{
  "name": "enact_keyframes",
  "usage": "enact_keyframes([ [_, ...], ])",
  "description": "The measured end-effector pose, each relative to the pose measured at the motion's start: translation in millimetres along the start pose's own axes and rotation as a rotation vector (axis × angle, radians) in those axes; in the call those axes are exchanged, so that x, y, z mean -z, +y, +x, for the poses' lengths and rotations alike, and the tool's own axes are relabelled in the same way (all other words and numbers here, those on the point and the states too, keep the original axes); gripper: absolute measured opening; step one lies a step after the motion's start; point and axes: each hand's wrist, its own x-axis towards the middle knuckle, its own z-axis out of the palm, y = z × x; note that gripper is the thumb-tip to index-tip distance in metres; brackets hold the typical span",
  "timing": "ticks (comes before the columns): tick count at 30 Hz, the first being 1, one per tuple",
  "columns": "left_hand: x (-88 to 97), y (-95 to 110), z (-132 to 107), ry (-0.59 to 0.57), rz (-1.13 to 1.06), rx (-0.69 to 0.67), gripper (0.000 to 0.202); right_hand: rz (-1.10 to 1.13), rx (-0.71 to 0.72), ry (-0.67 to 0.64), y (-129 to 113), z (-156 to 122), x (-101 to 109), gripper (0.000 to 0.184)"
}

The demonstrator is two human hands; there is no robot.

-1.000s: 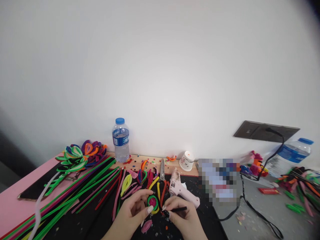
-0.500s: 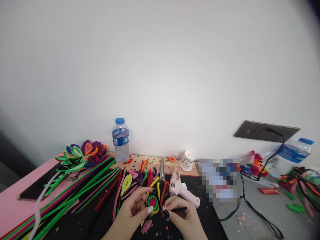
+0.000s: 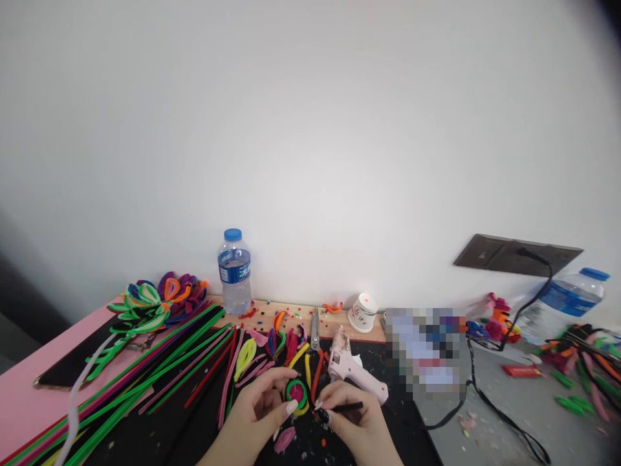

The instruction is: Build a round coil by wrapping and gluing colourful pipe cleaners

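My left hand (image 3: 255, 414) is curled at the bottom centre, its fingers pinching a coiled pipe-cleaner piece (image 3: 295, 392) of green, pink and yellow. My right hand (image 3: 356, 424) sits just right of it, fingers closed on a black pipe cleaner (image 3: 347, 407) that points right, its near end at the coil. A pink petal piece (image 3: 284, 439) lies on the black mat below the hands. Both hands rest low over the mat (image 3: 194, 427).
Long pipe cleaners (image 3: 160, 375) fan out at left beside finished looped flowers (image 3: 160, 298). A water bottle (image 3: 234, 272), scissors (image 3: 315, 333), a pink glue gun (image 3: 352, 369) and a paper cup (image 3: 362, 312) stand behind the hands. A black cord (image 3: 485, 395) and another bottle (image 3: 563, 304) are right.
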Motion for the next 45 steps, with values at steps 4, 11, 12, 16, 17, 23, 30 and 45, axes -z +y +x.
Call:
enact_keyframes([
  [4,0.7,-3,0,0.006,0.018,0.001,0.04,-0.021,-0.011,-0.016,-7,1,-1,0.005],
  [11,1.3,-3,2,0.0,0.001,0.019,0.042,-0.012,-0.022,-0.013,-10,1,-2,0.005],
  [12,1.2,-3,2,0.0,-0.003,0.017,0.042,-0.009,-0.022,-0.014,-10,1,-2,0.005],
  [16,1.0,-5,2,-0.002,-0.026,0.013,0.044,-0.012,-0.011,-0.014,-9,1,-2,0.006],
  [17,1.1,-5,2,-0.001,-0.026,0.011,0.044,-0.015,-0.01,-0.014,-9,1,-2,0.006],
  [23,0.6,-3,1,-0.013,-0.02,0.01,0.042,-0.035,-0.011,-0.011,-12,1,-4,0.007],
  [30,-0.1,-4,0,-0.07,-0.052,0.021,0.039,-0.023,0.001,0.019,-3,0,-3,0.01],
  [45,-3.9,-6,0,-0.146,-0.146,0.038,0.044,-0.012,-0.026,-0.057,-13,1,-5,0.007],
])
